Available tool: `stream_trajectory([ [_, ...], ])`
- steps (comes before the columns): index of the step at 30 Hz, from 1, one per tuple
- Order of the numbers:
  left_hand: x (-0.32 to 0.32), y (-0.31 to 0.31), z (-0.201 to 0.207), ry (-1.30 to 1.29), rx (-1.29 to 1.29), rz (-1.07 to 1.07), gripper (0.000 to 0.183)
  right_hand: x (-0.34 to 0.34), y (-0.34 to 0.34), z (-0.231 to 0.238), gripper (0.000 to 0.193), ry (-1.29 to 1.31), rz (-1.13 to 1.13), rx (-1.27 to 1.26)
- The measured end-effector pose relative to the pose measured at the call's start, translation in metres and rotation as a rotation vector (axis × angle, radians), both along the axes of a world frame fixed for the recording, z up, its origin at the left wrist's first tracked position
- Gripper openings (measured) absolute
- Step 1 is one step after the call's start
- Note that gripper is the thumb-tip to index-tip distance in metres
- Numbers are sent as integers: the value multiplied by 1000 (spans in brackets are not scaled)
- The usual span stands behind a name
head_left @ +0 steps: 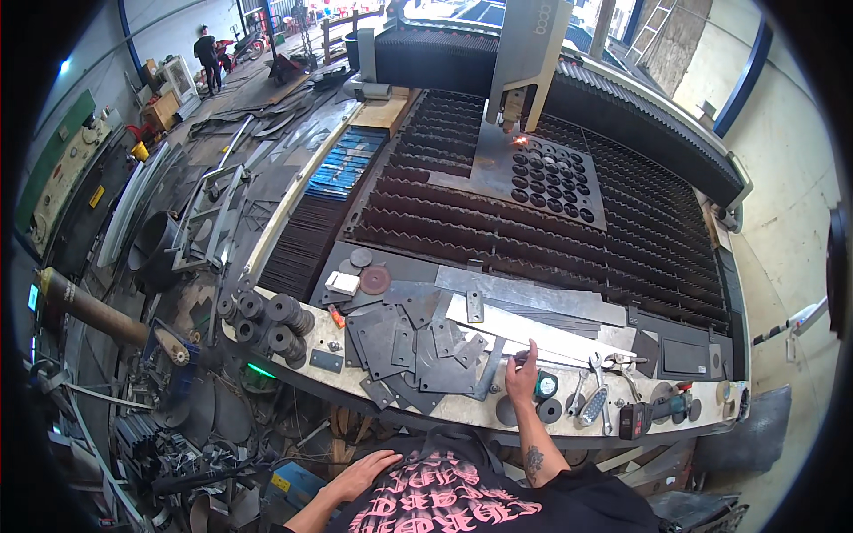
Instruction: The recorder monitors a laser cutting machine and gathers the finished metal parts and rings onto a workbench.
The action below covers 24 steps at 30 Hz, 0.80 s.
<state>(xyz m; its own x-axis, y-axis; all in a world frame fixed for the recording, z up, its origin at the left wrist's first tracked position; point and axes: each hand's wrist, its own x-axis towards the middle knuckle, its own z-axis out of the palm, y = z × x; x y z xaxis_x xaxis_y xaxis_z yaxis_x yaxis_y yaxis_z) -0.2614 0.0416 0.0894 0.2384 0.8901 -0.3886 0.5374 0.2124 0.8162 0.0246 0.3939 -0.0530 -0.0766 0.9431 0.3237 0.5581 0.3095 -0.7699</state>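
Note:
My right hand (522, 377) is over the front ledge of a cutting machine, fingers apart, with nothing visible in it. Just right of it sits a green and black tape measure (546, 384). Dark round discs (550, 409) lie below that. Left of the hand is a loose pile of grey steel plates (435, 355), some with corner holes. A small plate with holes (474, 307) rests on a long bright strip (524, 330) beyond. My left hand (373, 468) lies flat against the front of my black shirt, its fingers stretched out.
A cutting head (514, 105) glows above a sheet (586, 200) with rows of round cutouts on the slatted bed (426, 213). Stacked ring-shaped parts (283, 324) stand left; wrenches (608, 413) and a cordless power tool (635, 419) lie right. Another person (208, 60) stands far left.

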Motion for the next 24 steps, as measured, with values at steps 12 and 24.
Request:
stream_trajectory([
  [12,-5,2,2,1,-16,-28,61,1,-3,5,70,49,-28,-37],
  [24,-6,0,-2,1,-5,-32,63,-4,-7,13,71,80,-35,-134],
])
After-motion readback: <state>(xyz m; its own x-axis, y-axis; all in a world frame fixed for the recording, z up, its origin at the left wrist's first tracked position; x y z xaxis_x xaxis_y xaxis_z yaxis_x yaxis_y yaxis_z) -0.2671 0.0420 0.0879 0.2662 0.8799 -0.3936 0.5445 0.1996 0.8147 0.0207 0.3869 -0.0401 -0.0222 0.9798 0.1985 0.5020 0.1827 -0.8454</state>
